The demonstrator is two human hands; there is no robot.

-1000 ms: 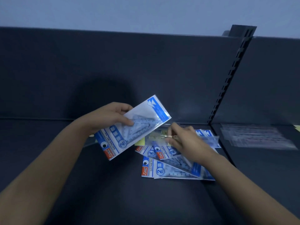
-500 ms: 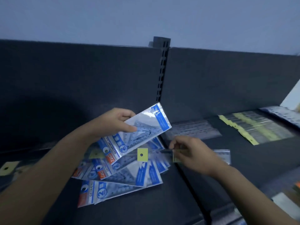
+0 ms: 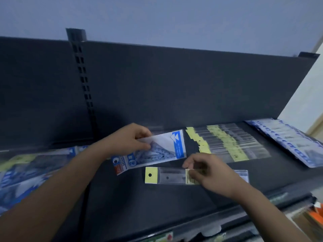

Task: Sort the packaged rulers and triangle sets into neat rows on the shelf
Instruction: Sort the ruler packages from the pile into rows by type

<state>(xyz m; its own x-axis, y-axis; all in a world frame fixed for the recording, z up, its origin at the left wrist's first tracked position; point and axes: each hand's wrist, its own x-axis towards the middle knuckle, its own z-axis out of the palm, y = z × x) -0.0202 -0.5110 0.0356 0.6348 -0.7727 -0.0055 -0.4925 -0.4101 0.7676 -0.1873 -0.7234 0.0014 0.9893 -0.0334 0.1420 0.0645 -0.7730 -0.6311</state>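
My left hand (image 3: pixel 130 140) pinches one blue-and-white triangle set pack (image 3: pixel 157 151) by its upper edge, held above the dark shelf (image 3: pixel 157 203). Just below and to the right, my right hand (image 3: pixel 208 173) pinches a clear packaged ruler (image 3: pixel 167 175) with a yellow header card, held flat over the shelf. A neat row of overlapping rulers with yellow headers (image 3: pixel 227 142) lies behind my right hand. Further right lies a row of blue-and-white packs (image 3: pixel 286 140). At the far left sits a loose pile of triangle set packs (image 3: pixel 26 172).
The shelf's dark back panel (image 3: pixel 174 84) rises behind everything, with a slotted upright post (image 3: pixel 82 75) left of centre. The shelf's front edge (image 3: pixel 227 219) runs along the bottom right, with other goods (image 3: pixel 311 217) below it. A pale wall stands at the right.
The view has swung right, so the loose pile now lies far left. My right hand has carried the ruler to the right shelf section, and my left hand has followed with the triangle pack.
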